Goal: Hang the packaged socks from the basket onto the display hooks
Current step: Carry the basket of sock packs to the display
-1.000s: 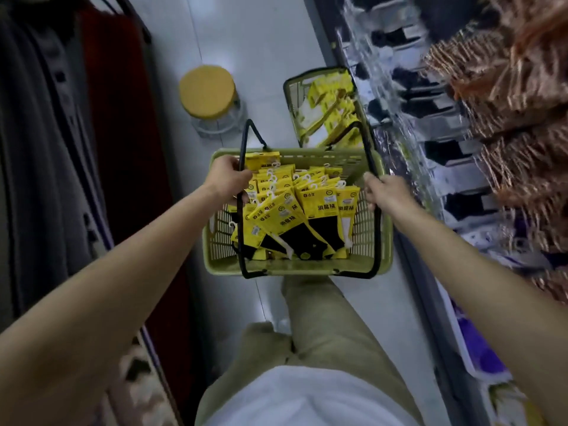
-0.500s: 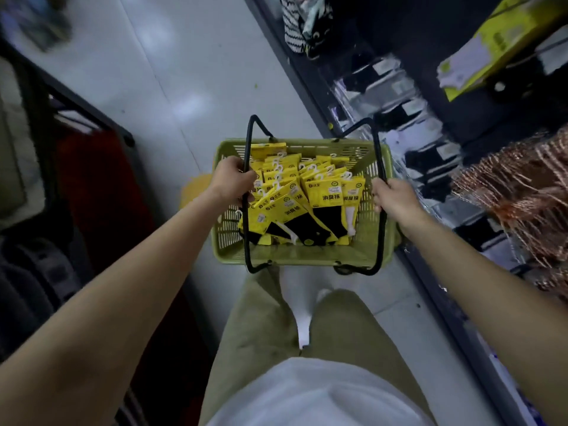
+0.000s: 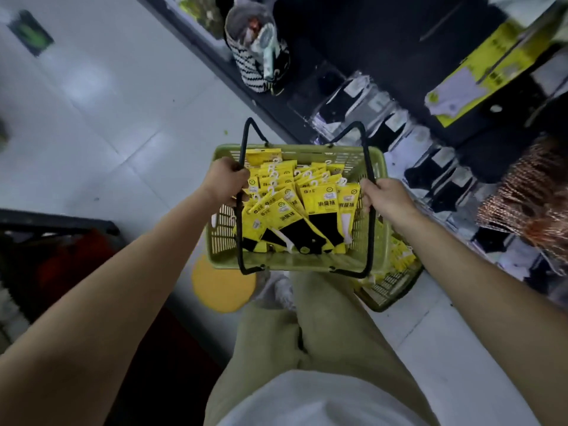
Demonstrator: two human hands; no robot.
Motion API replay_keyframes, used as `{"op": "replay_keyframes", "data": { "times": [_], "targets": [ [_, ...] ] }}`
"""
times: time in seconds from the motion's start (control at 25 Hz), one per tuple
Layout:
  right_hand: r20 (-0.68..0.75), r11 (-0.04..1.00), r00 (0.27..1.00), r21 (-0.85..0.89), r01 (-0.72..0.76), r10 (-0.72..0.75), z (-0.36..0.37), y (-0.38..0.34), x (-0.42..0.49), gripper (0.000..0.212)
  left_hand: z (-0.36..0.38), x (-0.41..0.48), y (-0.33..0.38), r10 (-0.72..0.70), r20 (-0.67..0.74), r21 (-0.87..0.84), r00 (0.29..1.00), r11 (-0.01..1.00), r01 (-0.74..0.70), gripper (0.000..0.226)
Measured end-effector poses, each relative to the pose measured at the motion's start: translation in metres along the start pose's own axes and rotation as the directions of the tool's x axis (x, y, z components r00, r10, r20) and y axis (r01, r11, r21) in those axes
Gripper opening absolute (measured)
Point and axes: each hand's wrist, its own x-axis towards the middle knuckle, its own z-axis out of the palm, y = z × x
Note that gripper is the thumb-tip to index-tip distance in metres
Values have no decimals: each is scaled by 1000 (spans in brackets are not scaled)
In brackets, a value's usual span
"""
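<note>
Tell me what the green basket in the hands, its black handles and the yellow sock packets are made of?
The basket looks like moulded plastic, matt green, with slotted lattice walls. The handles are thin black loops, probably coated metal wire, though that is unsure. The sock packets seem glossy printed card or film, each with a small white plastic-looking hook.

Open pale floor at left, dark clothes rail closing its near edge, sock display crowding the right, green basket between, top open over sock packs between two black handles, yellow stool and second basket blocking the floor beneath
</note>
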Motion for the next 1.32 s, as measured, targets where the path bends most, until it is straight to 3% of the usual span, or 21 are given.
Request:
{"op": "replay_keyframes", "data": {
  "times": [0.44, 0.64, 0.72, 0.96, 1.32],
  "targets": [
    [12, 979, 985, 115, -170, 170, 7, -89, 109, 44, -36, 153, 106, -19, 95, 126, 995, 992, 6, 9],
    [-25, 954, 971, 194, -227, 236, 42, -99, 144, 42, -35, 218, 117, 43, 112, 277, 993, 958, -72, 6],
    [-15, 926, 957, 258, -276, 289, 57, -97, 161, 34, -28, 250, 117, 83, 180, 337, 980, 931, -141, 7],
    [-21, 855, 898, 317, -411, 440, 131, -73, 208, 31, -19, 349, 67, 72, 357, 379, 931, 900, -215, 5],
    [55, 812, 881, 363, -457, 471, 237, 18, 286, 26, -8, 494, -71, 218, 335, 324, 917, 887, -329, 14]
  ]
}}
